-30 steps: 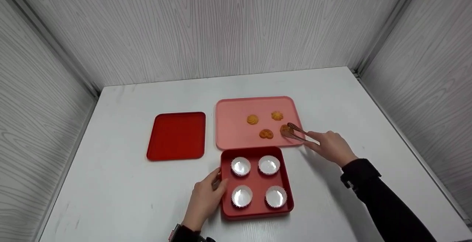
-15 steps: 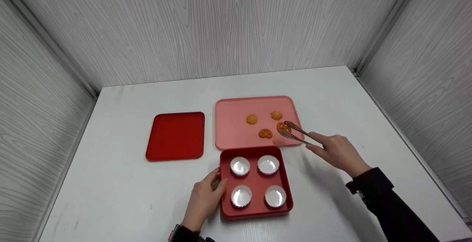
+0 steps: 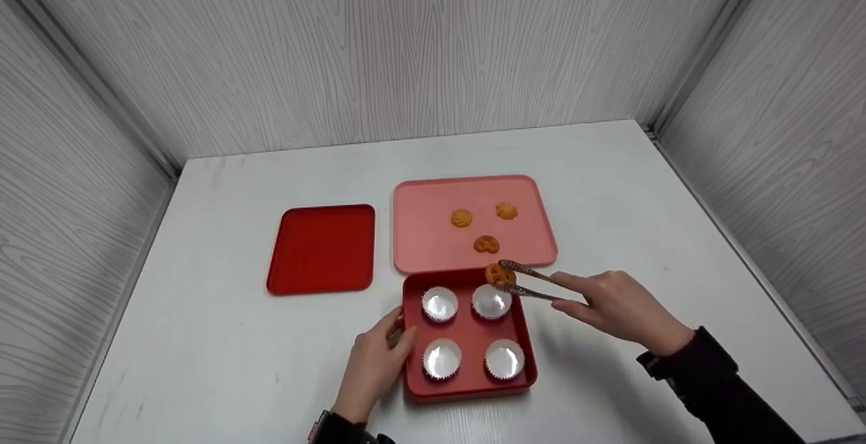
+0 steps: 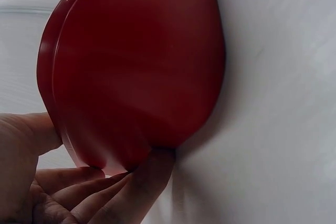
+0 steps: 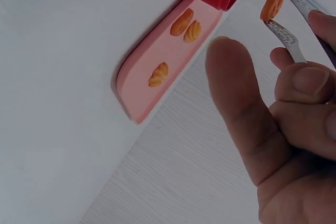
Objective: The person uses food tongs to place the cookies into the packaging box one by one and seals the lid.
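My right hand (image 3: 612,305) pinches a pair of metal tongs (image 3: 538,292), whose perforated tips hold a brown pretzel-shaped cookie (image 3: 496,273). The cookie hangs over the back right of a red box (image 3: 467,336), above a white paper cup (image 3: 492,304) in that corner. In the right wrist view the cookie (image 5: 272,4) stands on edge between the tong tips. The box has several such cups in a two-by-two layout, with no cookies seen in them. My left hand (image 3: 379,363) holds the left side of the box, thumb by the rim and fingers against the wall (image 4: 131,77).
Behind the box lies a pink tray (image 3: 423,227) with a swirled cookie (image 3: 461,218), a flower-shaped cookie (image 3: 506,211) and another pretzel-shaped cookie (image 3: 486,244). A flat red square tray or lid (image 3: 321,249) lies to the left. Grey wood-grain panels (image 3: 406,51) border the white table (image 3: 203,336).
The tongs lifted the pretzel-shaped cookie off the pink tray's right side and carried it toward me and slightly left, over the box. My left hand and the box stay put.
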`<state>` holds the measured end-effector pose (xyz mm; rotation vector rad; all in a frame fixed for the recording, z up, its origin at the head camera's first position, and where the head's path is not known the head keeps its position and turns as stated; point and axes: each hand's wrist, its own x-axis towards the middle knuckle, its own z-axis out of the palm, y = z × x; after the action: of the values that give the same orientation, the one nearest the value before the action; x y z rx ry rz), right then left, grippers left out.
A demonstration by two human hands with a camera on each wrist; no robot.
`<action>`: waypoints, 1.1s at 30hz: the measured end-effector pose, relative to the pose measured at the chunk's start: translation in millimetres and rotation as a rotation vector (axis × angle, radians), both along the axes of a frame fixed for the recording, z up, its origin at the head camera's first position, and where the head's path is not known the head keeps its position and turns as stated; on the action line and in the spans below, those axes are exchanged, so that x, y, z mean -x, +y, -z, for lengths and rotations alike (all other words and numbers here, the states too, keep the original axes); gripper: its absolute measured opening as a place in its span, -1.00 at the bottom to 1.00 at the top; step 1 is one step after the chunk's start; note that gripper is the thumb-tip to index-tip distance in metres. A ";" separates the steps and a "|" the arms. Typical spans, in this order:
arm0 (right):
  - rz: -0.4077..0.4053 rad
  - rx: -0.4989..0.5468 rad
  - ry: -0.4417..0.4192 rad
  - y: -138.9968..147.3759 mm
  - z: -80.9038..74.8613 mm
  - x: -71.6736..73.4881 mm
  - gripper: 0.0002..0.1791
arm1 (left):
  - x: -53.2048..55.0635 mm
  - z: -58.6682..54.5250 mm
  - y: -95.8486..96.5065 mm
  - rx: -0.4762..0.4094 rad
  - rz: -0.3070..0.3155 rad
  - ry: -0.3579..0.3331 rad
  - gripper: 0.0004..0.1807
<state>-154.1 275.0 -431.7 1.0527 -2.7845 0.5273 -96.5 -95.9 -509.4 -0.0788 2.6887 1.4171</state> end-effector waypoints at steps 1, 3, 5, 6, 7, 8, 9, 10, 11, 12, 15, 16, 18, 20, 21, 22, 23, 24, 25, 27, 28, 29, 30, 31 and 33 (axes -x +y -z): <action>-0.007 -0.012 -0.011 -1.2 -0.4 -1.2 -0.62 | 0.1 0.0 0.1 0.001 0.000 -0.002 -0.41; -0.016 -0.039 -0.021 -3.0 0.3 -2.8 -0.64 | 0.3 0.4 0.7 -0.001 -0.004 -0.004 -0.41; -0.018 -0.065 -0.023 -5.2 1.9 -3.4 -0.64 | 0.6 1.2 0.9 -0.004 -0.004 0.002 -0.42; -0.020 -0.075 -0.023 -6.2 2.7 -3.7 -0.64 | 0.7 1.4 1.1 -0.003 -0.004 0.005 -0.42; -0.022 -0.084 -0.022 -7.2 3.5 -3.8 -0.65 | 0.6 1.9 1.2 -0.001 -0.003 0.011 -0.43; -0.027 -0.092 -0.021 -8.3 4.0 -3.9 -0.66 | 0.5 2.4 1.2 -0.001 -0.002 0.017 -0.43; -0.033 -0.101 -0.016 -9.4 4.6 -4.0 -0.66 | 0.4 2.5 1.0 0.001 0.001 0.024 -0.43; -0.038 -0.110 -0.011 -10.6 5.0 -4.1 -0.67 | 0.3 2.7 0.9 0.004 0.003 0.030 -0.44; -0.043 -0.118 -0.010 -11.8 5.2 -4.3 -0.68 | 0.2 2.9 0.8 0.007 0.003 0.033 -0.44; -0.048 -0.125 -0.007 -12.8 4.9 -4.6 -0.69 | 0.1 3.1 0.8 0.010 0.003 0.033 -0.44; -0.049 -0.155 -0.014 -17.0 4.2 -5.1 -0.68 | 0.2 3.5 0.4 0.013 0.003 0.035 -0.44; -0.046 -0.166 -0.020 -18.4 3.7 -5.1 -0.68 | 0.3 3.8 0.4 0.014 0.002 0.033 -0.44; -0.039 -0.185 -0.028 -21.4 2.7 -5.2 -0.68 | 0.2 3.6 0.3 0.017 0.001 0.033 -0.44; -0.032 -0.202 -0.031 -23.9 3.1 -5.1 -0.70 | 0.1 3.4 0.1 0.020 0.000 0.036 -0.44; -0.031 -0.209 -0.029 -25.0 3.2 -5.2 -0.71 | 0.1 3.5 0.2 0.019 -0.002 0.036 -0.44; -0.029 -0.214 -0.027 -25.9 3.2 -5.5 -0.72 | 0.1 3.5 0.3 0.019 -0.002 0.037 -0.44; -0.028 -0.218 -0.023 -26.7 3.3 -5.8 -0.72 | 0.0 3.3 0.3 0.020 -0.003 0.037 -0.44; -0.027 -0.222 -0.017 -27.5 3.5 -5.9 -0.73 | 0.1 3.2 0.2 0.021 -0.002 0.038 -0.44; -0.027 -0.226 -0.011 -28.1 4.1 -6.0 -0.73 | 0.1 3.1 0.3 0.020 -0.003 0.037 -0.44; -0.027 -0.233 0.004 -29.7 4.7 -6.0 -0.73 | 0.2 2.6 0.2 0.018 -0.003 0.032 -0.43; -0.028 -0.234 0.012 -30.5 5.2 -5.9 -0.73 | 0.3 2.3 0.2 0.019 -0.002 0.030 -0.43; -0.028 -0.236 0.020 -31.4 5.8 -5.6 -0.73 | 0.2 2.2 0.1 0.020 -0.003 0.027 -0.43; -0.029 -0.237 0.028 -32.2 6.4 -5.4 -0.72 | 0.2 2.0 0.0 0.021 -0.002 0.027 -0.43; -0.028 -0.238 0.036 -32.8 7.0 -5.3 -0.72 | 0.1 1.8 0.0 0.020 -0.003 0.026 -0.43; -0.025 -0.243 0.051 -33.8 7.5 -5.4 -0.72 | 0.0 2.1 -0.1 0.022 -0.003 0.027 -0.43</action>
<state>-148.6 241.2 -439.1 1.1292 -2.8464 0.1632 -96.5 -96.0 -511.5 -0.0655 2.7266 1.3996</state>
